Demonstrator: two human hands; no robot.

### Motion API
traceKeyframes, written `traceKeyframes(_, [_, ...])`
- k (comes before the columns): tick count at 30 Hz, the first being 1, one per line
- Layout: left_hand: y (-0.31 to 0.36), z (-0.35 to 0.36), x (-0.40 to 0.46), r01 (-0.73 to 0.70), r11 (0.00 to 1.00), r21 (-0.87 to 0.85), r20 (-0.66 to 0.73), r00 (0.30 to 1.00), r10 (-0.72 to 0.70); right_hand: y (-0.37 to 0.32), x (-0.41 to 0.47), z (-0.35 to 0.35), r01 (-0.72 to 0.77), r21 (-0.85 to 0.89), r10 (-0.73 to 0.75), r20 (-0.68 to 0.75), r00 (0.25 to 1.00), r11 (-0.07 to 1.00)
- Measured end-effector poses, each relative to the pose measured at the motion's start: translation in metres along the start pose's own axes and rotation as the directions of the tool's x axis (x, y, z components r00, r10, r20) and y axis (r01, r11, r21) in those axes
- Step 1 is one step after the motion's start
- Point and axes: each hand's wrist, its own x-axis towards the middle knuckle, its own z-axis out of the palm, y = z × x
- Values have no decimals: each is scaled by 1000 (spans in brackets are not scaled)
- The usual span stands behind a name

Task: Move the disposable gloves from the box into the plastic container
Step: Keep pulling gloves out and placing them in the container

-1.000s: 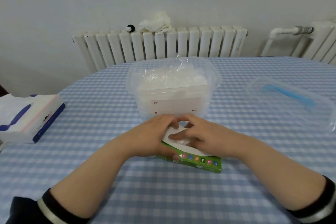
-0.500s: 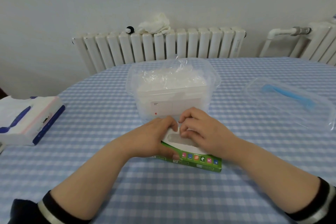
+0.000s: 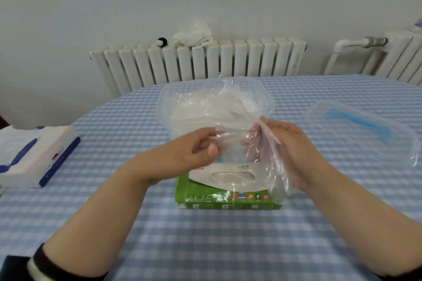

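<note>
Both hands are raised above the green glove box [image 3: 228, 196], a clear disposable glove [image 3: 262, 155] stretched between them. My left hand [image 3: 189, 153] has its fingers curled in, thumb and fingertips nipping the glove's left edge. My right hand [image 3: 287, 148] grips the other side — the film drapes over its fingers and hangs down past the palm, so I cannot make out the exact pinch, only that the fingers close round it. The glove hangs clear of the box and in front of the plastic container [image 3: 217, 107].

The box lies flat on the table, its oval slot facing up, more film visible inside the slot. The container stands just behind the box, lidless, already holding a crumpled heap of clear gloves [image 3: 205, 100] that rises to its rim; one sheet pokes above the back edge. The gap between box and container is narrow.

Open room: bare cloth on the near side of the box, between my forearms, and a broad strip to the left before the tissue pack [image 3: 38, 157] by the table's left edge. To the right, well apart, lies the clear lid [image 3: 365, 130] with a blue handle.

Surface is a blue-and-white checked tablecloth [image 3: 205, 246]. Behind the table — a white radiator [image 3: 205, 61] against a pale wall, a white cloth [image 3: 194, 34] bunched on top of it, a second radiator with pipe at far right.
</note>
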Motion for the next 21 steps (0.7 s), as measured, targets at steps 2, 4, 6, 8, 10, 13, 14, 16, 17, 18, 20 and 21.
traceKeyframes(2, [12, 3, 1, -72, 995, -63, -101, 993, 65, -1, -2, 1, -32, -19, 33, 39, 999, 999])
traceKeyframes(4, [23, 12, 7, -86, 996, -3, -251, 964, 82, -1, -2, 3, -60, -61, 64, 61, 996, 996])
traceKeyframes(6, [33, 19, 19, -100, 994, 51, -458, 882, 113, -2, -3, 3, -86, -97, 94, 79, 992, 992])
traceKeyframes(8, [41, 21, 28, -131, 990, 50, -600, 789, 135, 0, -5, 3, -101, -110, 109, 69, 992, 989])
traceKeyframes(10, [46, 18, 35, -126, 991, 44, -640, 758, 125, 4, -5, 2, 38, -70, -41, -46, 998, 997])
traceKeyframes(13, [51, 9, 39, -90, 991, 98, -667, 733, 133, -6, -15, 6, 644, -238, -684, -173, 708, 727])
traceKeyframes(14, [54, 6, 40, -92, 989, 118, -679, 719, 148, -11, -23, 10, 781, -297, -829, -79, 553, 549])
traceKeyframes(16, [59, -1, 44, -91, 985, 149, -694, 699, 170, -14, -41, 23, 859, -357, -886, 147, 441, 368])
traceKeyframes(17, [62, -5, 46, -85, 984, 159, -700, 693, 174, -14, -48, 30, 815, -402, -813, 237, 532, 417])
traceKeyframes(18, [65, -8, 48, -82, 982, 167, -702, 689, 177, -13, -51, 38, 718, -457, -660, 313, 683, 526])
traceKeyframes(20, [70, -14, 51, -87, 978, 191, -697, 690, 197, -5, -45, 48, 407, -515, -272, 318, 908, 755])
traceKeyframes(21, [71, -16, 52, -90, 976, 198, -696, 688, 205, -2, -36, 49, 318, -539, -204, 261, 943, 780])
